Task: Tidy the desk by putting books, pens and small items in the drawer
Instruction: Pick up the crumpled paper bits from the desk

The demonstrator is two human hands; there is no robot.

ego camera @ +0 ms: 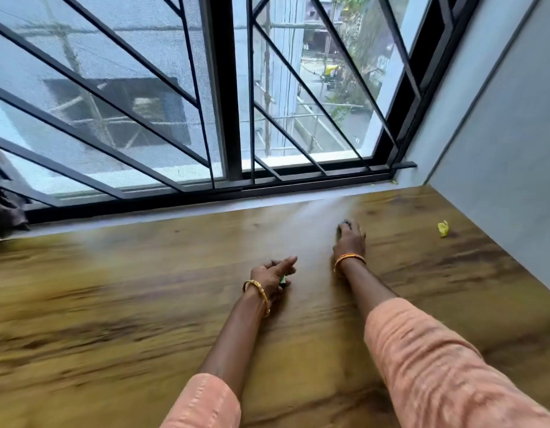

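My left hand (275, 274) rests on the wooden desk (144, 304) near the middle, fingers curled around a small green and black item (283, 281) that is mostly hidden under the palm. Farther back, my right hand (350, 239) lies over a small dark item (344, 224), and only its tip shows past the fingertips. I cannot tell what either item is. A small crumpled yellow scrap (443, 228) lies on the desk at the far right, apart from both hands. No drawer is in view.
A barred window (224, 103) with a black frame runs along the desk's far edge. A grey wall (499, 134) closes off the right side. Dark cloth (5, 208) hangs at the far left by the sill.
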